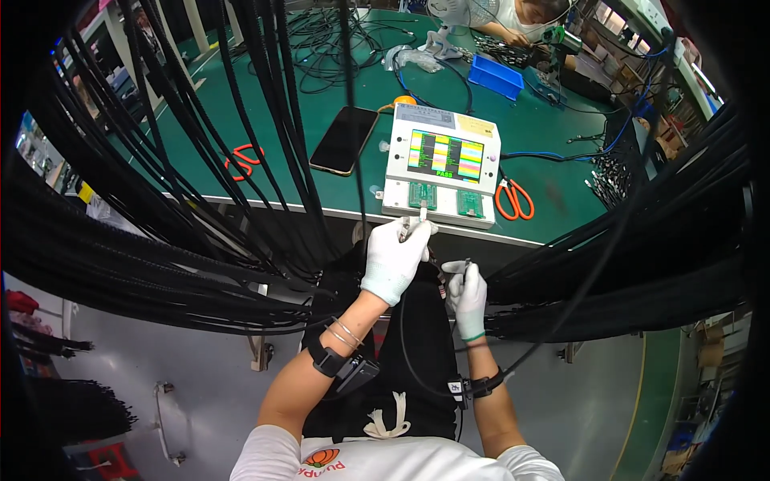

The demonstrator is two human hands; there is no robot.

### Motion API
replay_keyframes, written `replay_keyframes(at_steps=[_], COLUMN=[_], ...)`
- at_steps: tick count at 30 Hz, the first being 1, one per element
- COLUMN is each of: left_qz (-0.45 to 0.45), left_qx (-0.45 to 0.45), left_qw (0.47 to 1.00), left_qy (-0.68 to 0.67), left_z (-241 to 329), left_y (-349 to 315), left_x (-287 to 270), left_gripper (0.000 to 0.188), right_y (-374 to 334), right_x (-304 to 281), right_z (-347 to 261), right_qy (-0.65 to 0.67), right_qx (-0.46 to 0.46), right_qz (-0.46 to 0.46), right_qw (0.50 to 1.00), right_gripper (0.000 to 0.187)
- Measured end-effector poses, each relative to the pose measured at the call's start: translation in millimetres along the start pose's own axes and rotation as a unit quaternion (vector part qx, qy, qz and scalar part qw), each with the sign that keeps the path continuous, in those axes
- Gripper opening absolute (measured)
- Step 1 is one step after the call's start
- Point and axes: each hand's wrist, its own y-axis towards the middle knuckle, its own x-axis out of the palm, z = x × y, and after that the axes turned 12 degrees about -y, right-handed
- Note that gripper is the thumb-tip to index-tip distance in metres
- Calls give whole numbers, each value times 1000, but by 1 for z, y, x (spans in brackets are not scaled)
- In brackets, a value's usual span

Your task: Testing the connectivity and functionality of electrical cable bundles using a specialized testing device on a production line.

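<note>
My left hand (395, 260), in a white glove, pinches a cable plug (423, 215) at the front edge of a white cable tester (445, 112), by the left of its two green circuit boards (423, 195). Whether the plug is fully seated cannot be made out. Lower and to the right, my gloved right hand (468, 298) has its fingers closed on a small dark cable end (468, 263). A thin black cable (403, 341) hangs in a loop below my hands. The tester's lit screen (446, 155) shows coloured rows with a green line beneath.
Thick bundles of black cables (160, 280) hang on both sides. On the green table (337, 216) are a black phone (345, 140), orange-handled scissors (513, 199), another orange-handled pair (244, 162), a blue bin (496, 77) and a small fan (443, 32). A person (521, 20) works across the table.
</note>
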Motion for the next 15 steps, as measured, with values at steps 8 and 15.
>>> replay_keyframes(at_steps=[8,15], left_qz=[12,-1], left_qx=[22,5], left_qw=[999,999], left_qy=[26,-53], left_z=[2,5], left_y=[-1,3], left_x=[1,2], left_gripper=[22,21], right_y=[-14,-19], right_x=[-12,1], right_z=[-52,-79], right_qy=[68,80], right_qx=[-43,-39], right_qz=[-75,-95], right_qw=[994,991], right_gripper=[35,31])
